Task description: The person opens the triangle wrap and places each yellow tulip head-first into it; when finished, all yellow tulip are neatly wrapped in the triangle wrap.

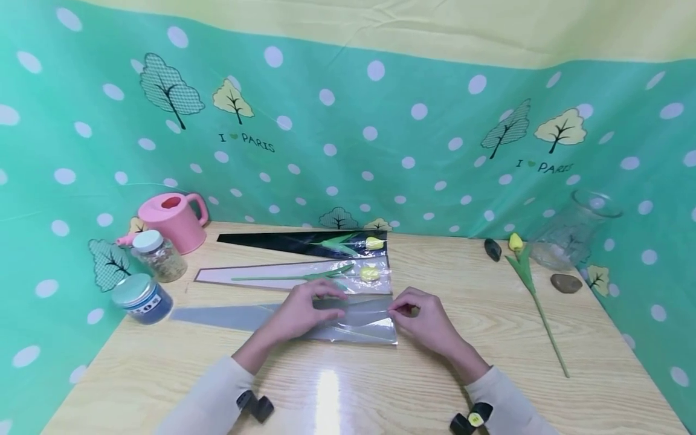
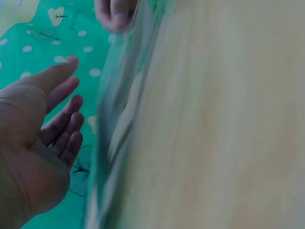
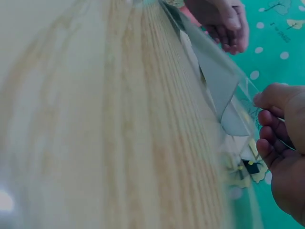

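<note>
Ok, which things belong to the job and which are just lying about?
Job, likely: grey tapered plastic sleeve; black tapered sleeve; white tapered sleeve; loose yellow tulip.

Lying about, likely: pink watering can; clear lidded jar; blue lidded jar; clear glass vase; black stone; brown stone.

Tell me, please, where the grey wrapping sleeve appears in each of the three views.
Head: the grey sleeve lies just below centre, narrowing toward the left.
Left wrist: a blurred strip left of centre, running from top to bottom.
Right wrist: upper right, slanting down from the top edge.
Shared landmark: the right hand, pinching the edge of the sleeve's wide end.
</note>
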`<action>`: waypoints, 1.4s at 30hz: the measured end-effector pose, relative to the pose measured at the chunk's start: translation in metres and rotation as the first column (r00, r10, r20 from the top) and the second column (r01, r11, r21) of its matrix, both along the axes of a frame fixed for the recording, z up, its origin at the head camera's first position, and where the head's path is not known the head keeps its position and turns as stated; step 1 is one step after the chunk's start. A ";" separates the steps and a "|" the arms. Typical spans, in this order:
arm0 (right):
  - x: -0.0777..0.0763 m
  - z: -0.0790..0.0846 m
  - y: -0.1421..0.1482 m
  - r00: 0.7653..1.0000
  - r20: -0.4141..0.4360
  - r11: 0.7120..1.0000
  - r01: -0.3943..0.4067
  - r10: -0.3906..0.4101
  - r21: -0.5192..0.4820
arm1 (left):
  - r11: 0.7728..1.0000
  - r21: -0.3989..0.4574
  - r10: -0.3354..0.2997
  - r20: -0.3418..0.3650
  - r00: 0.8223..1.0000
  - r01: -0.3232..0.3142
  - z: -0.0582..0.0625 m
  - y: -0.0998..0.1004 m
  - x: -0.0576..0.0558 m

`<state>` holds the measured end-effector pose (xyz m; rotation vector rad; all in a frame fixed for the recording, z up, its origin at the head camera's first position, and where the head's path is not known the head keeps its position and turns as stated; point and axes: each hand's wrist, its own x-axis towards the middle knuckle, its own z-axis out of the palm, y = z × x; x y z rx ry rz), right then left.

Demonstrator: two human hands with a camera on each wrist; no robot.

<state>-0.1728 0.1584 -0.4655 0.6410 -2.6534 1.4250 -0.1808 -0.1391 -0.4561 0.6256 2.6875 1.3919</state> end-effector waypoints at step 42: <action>-0.009 0.025 -0.013 0.984 -0.142 0.991 -0.121 0.111 -0.065 | 0.991 0.052 0.134 -0.218 0.967 -0.126 -0.032 0.006 0.012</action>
